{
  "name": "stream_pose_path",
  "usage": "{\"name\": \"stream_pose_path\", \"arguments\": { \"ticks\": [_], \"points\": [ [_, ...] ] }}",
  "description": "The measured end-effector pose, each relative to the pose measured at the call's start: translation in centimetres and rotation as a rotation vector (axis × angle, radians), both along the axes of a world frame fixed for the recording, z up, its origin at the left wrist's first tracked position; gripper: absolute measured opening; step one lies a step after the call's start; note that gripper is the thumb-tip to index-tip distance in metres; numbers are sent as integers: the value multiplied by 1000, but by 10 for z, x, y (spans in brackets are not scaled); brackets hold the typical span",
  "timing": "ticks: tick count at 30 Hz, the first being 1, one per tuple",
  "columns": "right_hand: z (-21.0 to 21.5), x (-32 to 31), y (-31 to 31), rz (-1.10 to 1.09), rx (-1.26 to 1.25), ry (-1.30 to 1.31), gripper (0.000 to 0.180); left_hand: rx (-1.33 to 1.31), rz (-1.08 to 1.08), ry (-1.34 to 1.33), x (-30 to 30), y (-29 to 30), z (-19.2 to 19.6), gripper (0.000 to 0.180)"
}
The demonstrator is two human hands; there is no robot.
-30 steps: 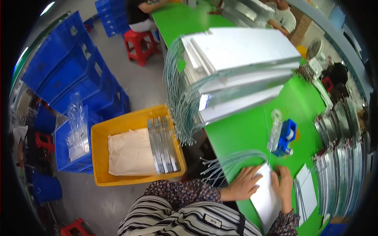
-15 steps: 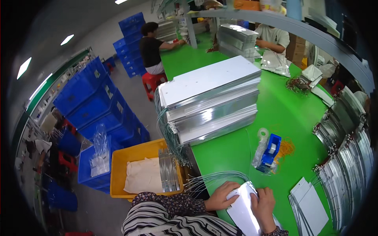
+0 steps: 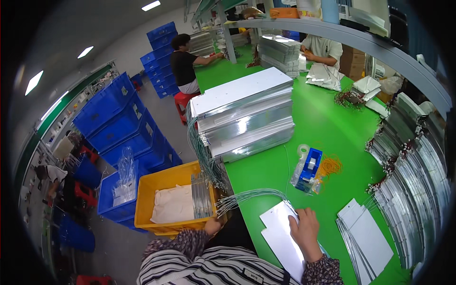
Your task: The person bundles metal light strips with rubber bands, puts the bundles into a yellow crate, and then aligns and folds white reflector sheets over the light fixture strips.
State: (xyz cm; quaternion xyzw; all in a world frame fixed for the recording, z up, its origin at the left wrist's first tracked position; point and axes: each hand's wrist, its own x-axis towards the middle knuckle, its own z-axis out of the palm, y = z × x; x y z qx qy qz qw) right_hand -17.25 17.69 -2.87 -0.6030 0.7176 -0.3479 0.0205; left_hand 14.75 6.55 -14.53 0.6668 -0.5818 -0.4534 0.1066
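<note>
A small stack of thin, glossy white panels [image 3: 280, 228] lies on the green table before me. Grey-green wires [image 3: 251, 194] run from its top end over the table's left edge. My right hand [image 3: 306, 232] grips the panels' right side, thumb on the top face and fingers bent along the edge. Down at the left, my left hand [image 3: 213, 226] is by the front rim of the yellow crate [image 3: 142, 209], just below the loose wire ends. Its fingers look curled, but what they hold, if anything, is hidden.
A tall panel stack [image 3: 247, 114] stands ahead. A blue tape dispenser [image 3: 309, 167] and orange rubber bands [image 3: 331, 165] lie right of it. More panels [image 3: 365, 237] lie at right, beside curved panel rows [image 3: 413, 190]. Blue crates [image 3: 114, 118] rise at left; co-workers sit beyond.
My left hand has left the panels and moved left and down to the yellow crate's front rim. The right hand stays on the panels. The whole view has shifted slightly.
</note>
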Motion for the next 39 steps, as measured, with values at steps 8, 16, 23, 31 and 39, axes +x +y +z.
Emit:
{"name": "stream_pose_path", "arguments": {
  "ticks": [8,16,23,31,39],
  "points": [
    [-5,-1,4,15,-49,-7,24,318,168,17,35,-51,-159,27],
    [1,-2,5,43,-39,-34,25,-229,-422,-441,59,-94,-272,32],
    [-6,-5,1,6,-13,-12,25,144,-313,-189,58,-59,-197,35],
    [4,2,4,46,39,-59,25,20,167,273,84,21,-136,49],
    [2,-1,4,18,12,-53,25,586,64,887,47,-16,17,45]
  ]
}}
